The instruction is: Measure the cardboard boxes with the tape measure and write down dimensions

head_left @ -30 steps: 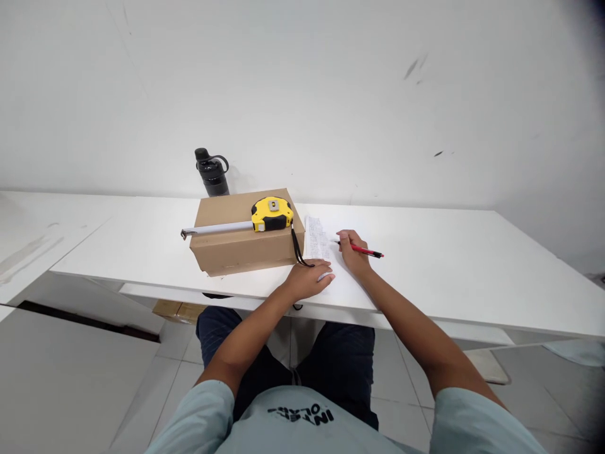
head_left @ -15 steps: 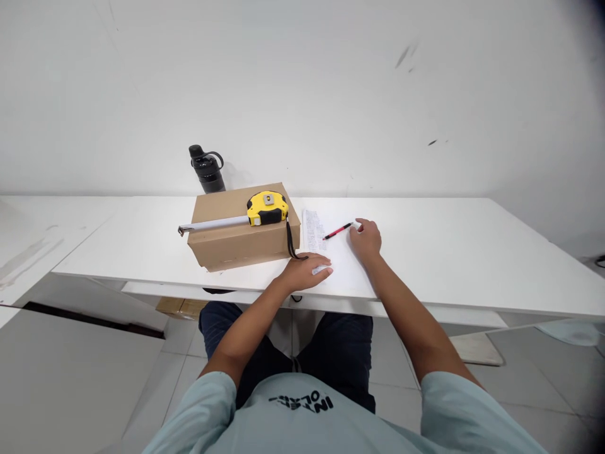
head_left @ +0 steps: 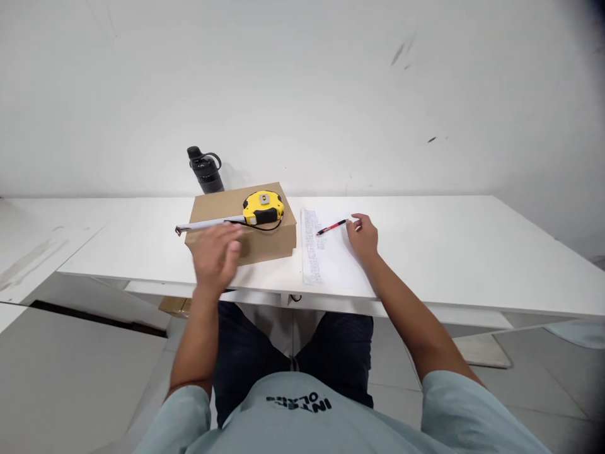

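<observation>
My left hand (head_left: 216,255) is raised in front of the cardboard box (head_left: 269,248), fingers stretched out and holding nothing. On top of the box lies a yellow and black tape measure (head_left: 263,208), its white blade (head_left: 208,224) pulled out to the left past the box edge. The tape's black wrist strap (head_left: 269,228) runs leftward across the box toward my left fingertips; whether they touch it I cannot tell. My right hand (head_left: 363,236) rests at the right side of a sheet of paper (head_left: 333,268), fingers loosely curved and apart. A red and black pen (head_left: 331,227) lies on the sheet, its end close to my right thumb.
A black water bottle (head_left: 206,171) with a loop handle stands behind the box, near the wall. The white table (head_left: 449,252) stretches to both sides, with a shelf under its front edge. A small brown carton (head_left: 174,306) is below on the left.
My left hand has left the paper and moved left to the front of the box. The strap, earlier hanging down at the box's right, now lies leftward. My right hand has barely moved.
</observation>
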A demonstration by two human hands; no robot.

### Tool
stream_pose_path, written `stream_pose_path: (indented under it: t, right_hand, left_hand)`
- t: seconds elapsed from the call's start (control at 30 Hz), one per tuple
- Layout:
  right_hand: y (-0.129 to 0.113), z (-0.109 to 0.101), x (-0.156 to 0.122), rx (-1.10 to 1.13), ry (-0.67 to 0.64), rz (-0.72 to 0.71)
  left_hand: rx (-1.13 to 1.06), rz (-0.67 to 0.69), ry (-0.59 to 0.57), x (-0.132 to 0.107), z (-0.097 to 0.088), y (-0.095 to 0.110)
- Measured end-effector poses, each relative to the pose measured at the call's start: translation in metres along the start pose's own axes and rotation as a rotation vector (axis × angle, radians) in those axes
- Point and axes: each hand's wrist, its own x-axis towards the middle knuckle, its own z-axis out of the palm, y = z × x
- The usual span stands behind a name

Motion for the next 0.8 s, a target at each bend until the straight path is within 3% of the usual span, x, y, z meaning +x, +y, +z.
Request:
stream_pose_path:
  t: [0.1, 0.2, 0.3, 0.4, 0.47, 0.53, 0.63, 0.8]
  right_hand:
    - [-0.021, 0.002, -0.008, 0.079, -0.012, -0.113]
    - [-0.065, 0.009, -0.008, 0.205, -0.074, -0.266]
    - [-0.124, 0.023, 0.0, 0.306, -0.177, -0.268]
    - [-0.177, 0.037, 0.004, 0.34, -0.365, -0.269]
    - [-0.2, 0.045, 0.001, 0.293, -0.502, -0.324]
    - [-0.211, 0.052, -0.006, 0.189, -0.595, -0.386]
    - [-0.212, 0.061, -0.017, 0.051, -0.616, -0.436]
    - [-0.204, 0.06, -0.029, 0.149, -0.647, -0.363]
  left_hand:
    - [0.231, -0.202, 0.137, 0.002, -0.019, -0.044]
    - [0.345, -0.311, 0.04, -0.007, -0.021, -0.071]
    - [0.355, -0.399, -0.013, -0.021, -0.012, -0.075]
    - [0.375, -0.473, 0.06, -0.033, -0.002, -0.067]
    - [0.387, -0.472, 0.074, -0.039, 0.0, -0.062]
    - [0.39, -0.448, 0.057, -0.042, -0.002, -0.059]
    - [0.405, -0.427, 0.022, -0.042, -0.01, -0.058]
    - [0.374, -0.445, -0.083, -0.037, -0.022, -0.053]
